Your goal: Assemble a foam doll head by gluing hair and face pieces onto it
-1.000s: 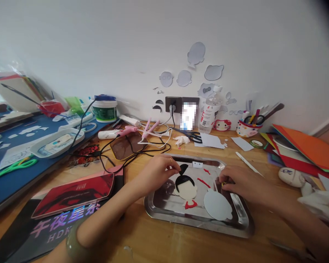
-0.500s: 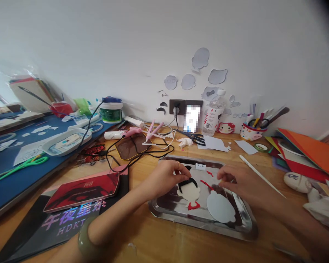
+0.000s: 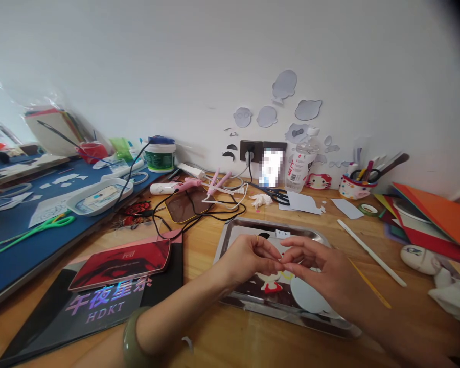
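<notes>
The left hand (image 3: 247,258) and right hand (image 3: 318,260) met above a metal tray (image 3: 260,309), fingertips touching or almost touching. On each, thumb and forefinger had drawn close together; whether they had closed fully, or on some small piece, I could not tell.

Below them in the tray lay a cutout face, mostly hidden, with a red collar piece (image 3: 271,287) at its near end. A black piece (image 3: 264,235) showed beyond the left hand, and a small white tag (image 3: 282,234) lay near the tray's far rim. A pale rounded cutout (image 3: 305,295) lay right of the collar, partly under the right hand.

A thin yellow stick (image 3: 371,286) showed beside the right wrist; its link to that hand was unclear. Farther right, a white rod (image 3: 371,253) lay on the wooden table (image 3: 203,332). A plastic bottle (image 3: 301,166) stood at the far wall.
</notes>
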The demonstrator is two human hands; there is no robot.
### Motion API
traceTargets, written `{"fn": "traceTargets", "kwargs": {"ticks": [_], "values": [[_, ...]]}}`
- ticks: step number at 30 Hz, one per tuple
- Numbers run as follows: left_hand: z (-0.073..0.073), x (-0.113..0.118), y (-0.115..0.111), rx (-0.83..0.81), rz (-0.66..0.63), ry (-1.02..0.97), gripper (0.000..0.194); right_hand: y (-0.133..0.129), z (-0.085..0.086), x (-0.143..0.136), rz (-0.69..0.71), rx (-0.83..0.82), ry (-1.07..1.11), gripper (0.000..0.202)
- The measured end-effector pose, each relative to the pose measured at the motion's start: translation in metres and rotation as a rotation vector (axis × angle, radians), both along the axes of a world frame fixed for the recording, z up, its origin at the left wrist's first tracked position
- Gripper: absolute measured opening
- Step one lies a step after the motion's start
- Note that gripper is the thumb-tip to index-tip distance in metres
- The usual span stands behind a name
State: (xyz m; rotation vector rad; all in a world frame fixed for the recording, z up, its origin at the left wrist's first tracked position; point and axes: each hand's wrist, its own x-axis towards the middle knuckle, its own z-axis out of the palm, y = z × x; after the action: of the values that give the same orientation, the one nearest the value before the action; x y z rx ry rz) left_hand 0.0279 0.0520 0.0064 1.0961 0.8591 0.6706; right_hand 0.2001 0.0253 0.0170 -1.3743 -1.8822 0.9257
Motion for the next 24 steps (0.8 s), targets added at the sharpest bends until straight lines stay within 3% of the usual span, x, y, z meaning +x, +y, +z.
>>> {"fn": "traceTargets", "kwargs": {"ticks": [5, 9, 12, 20, 24], "values": [[0.000, -0.002, 0.003, -0.092, 0.080, -0.035, 0.024, 0.000, -0.001, 0.002, -0.144, 0.151, -0.124, 0.022], [-0.002, -0.003, 0.005, -0.150, 0.150, -0.077, 0.020, -0.004, -0.006, 0.001, -0.047, 0.453, -0.354, 0.018], [-0.001, -0.004, 0.005, -0.154, 0.157, -0.059, 0.018, -0.005, -0.009, 0.001, 0.011, 0.550, -0.404, 0.009], [0.007, -0.005, 0.006, 0.021, 0.096, 0.016, 0.015, -0.007, -0.004, 0.000, -0.028, 0.440, -0.361, 0.012], [0.002, -0.012, 0.014, 0.299, 0.100, 0.293, 0.021, -0.003, -0.002, 0.003, -0.128, 0.336, -0.317, 0.014]]}}
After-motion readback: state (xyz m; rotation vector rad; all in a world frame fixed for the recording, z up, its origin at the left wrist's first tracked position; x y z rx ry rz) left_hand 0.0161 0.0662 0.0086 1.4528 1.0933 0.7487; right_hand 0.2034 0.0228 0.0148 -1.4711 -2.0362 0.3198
